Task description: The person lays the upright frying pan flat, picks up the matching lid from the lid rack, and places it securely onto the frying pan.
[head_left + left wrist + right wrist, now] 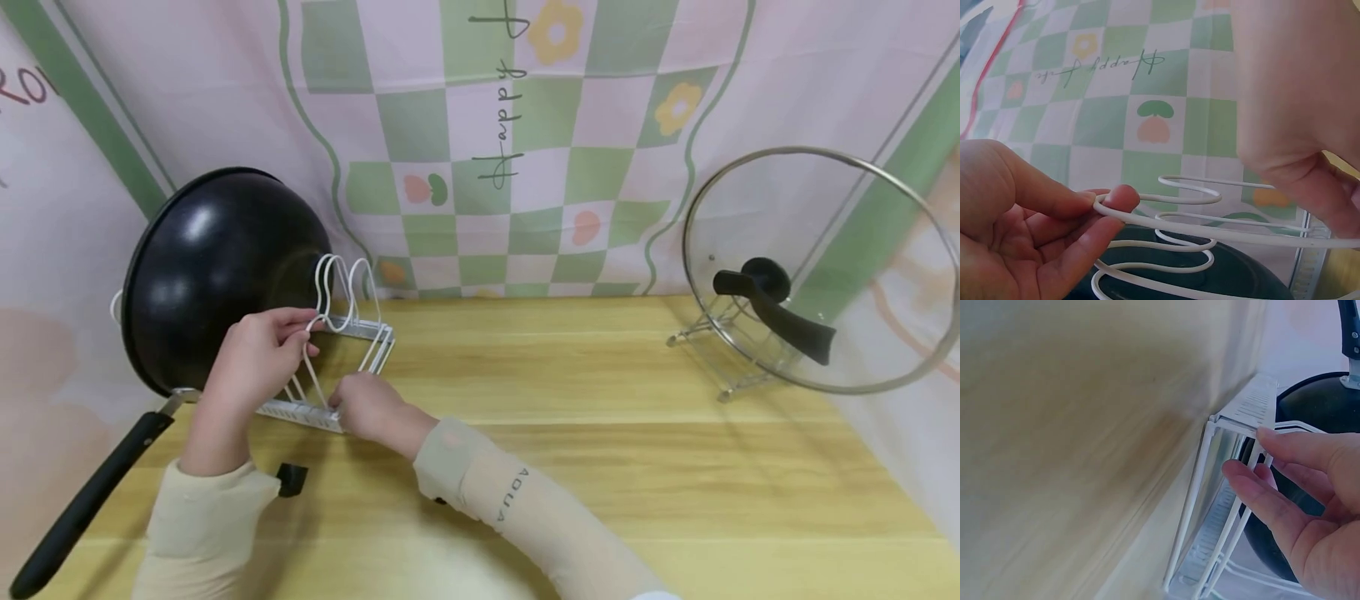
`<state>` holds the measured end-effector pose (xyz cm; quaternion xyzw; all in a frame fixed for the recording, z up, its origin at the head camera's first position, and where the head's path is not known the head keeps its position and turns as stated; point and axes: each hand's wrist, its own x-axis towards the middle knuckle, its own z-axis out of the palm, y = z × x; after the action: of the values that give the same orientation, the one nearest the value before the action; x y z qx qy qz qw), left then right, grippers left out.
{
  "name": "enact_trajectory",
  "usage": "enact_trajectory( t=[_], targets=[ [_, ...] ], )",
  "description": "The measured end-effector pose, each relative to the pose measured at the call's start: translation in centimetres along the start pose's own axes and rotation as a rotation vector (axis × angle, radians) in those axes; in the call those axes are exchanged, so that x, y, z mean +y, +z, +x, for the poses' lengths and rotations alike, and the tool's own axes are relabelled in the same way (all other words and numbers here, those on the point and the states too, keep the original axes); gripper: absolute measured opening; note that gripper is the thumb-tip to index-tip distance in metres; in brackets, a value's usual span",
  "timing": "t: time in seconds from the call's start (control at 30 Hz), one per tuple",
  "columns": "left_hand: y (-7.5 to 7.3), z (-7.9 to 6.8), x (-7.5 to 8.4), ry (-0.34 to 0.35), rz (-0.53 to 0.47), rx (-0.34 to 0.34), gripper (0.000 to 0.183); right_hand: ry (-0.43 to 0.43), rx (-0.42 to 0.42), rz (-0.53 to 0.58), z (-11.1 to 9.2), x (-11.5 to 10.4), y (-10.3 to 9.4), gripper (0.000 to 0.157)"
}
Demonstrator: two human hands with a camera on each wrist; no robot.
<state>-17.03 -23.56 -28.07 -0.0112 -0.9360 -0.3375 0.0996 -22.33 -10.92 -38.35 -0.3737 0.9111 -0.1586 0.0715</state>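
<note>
The white wire rack (300,414) stands on the desk (600,358), directly under both hands. The left hand (258,358) pinches the top bend of one upright wire (1241,233), which lies between thumb and fingertips, well above the base. The right hand (371,406) has its fingers curled about the wire's lower end, thumb touching the rack's near corner. A black pan (225,250) stands tilted on its side just beside the left fingers.

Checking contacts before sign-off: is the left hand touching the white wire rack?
Touching. The left wrist view shows it: the left hand pinches a bent loop of the white wire rack, with no gap visible.
</note>
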Motion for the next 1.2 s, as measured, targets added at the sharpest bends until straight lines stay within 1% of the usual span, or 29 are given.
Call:
enact_trajectory(
  t=[0.17, 0.37, 0.63, 0.87, 1.2],
  targets=[
    [0.2, 0.3, 0.2, 0.011, -0.011, 0.003, 0.032, -0.006, 0.006, 0.021, -0.2, 0.4, -0.3, 0.034],
    [0.6, 0.7, 0.5, 0.017, -0.05, 0.01, 0.033, 0.004, 0.013, 0.059, -0.3, 1.0, -0.6, 0.035],
    [1.4, 1.4, 0.9, 0.017, -0.075, 0.002, 0.032, 0.008, 0.015, 0.059, -0.5, 2.0, -0.8, 0.033],
    [1.6, 1.6, 1.3, -0.012, -0.072, 0.002, 0.033, -0.003, 0.026, 0.067, -0.6, 2.5, -0.9, 0.033],
    [2.1, 2.0, 1.5, -0.046, -0.088, -0.03, 0.037, -0.016, 0.056, 0.068, -0.8, 3.1, -0.9, 0.032]
  ],
)
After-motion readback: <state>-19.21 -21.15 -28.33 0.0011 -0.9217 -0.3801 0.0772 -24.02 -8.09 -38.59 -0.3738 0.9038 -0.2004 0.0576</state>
